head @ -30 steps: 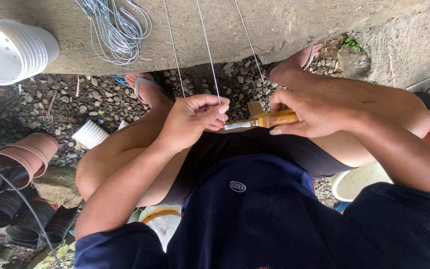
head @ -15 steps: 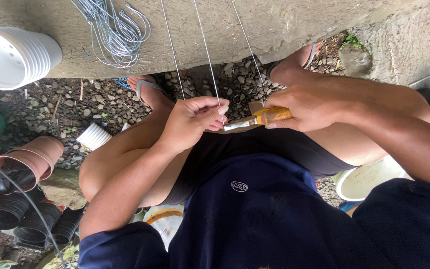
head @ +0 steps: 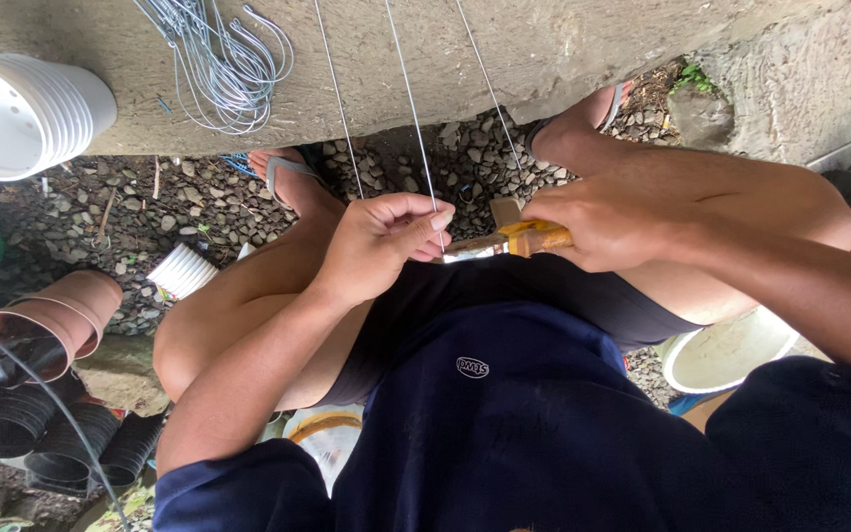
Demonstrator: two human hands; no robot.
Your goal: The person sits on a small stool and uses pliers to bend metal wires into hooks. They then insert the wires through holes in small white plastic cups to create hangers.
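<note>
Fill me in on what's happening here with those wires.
A seated person pinches thin wire strands with the left hand and holds a yellow-handled tool in the right hand, its tip meeting the wires at the fingers. The strands run up over a concrete ledge, where a bundle of hooked wires lies. Stacked white pots sit alongside.

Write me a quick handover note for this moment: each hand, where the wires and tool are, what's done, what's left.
Left hand: pinching the middle wire between its fingertips.
Right hand: gripping pliers with yellow handles, nose toward the left hand.
Three straight wires run up over the concrete ledge. A bundle of hooked wires lies on the ledge, beside stacked white pots.
Done: the hooked bundle looks finished.
Left: probably the three straight wires.
</note>
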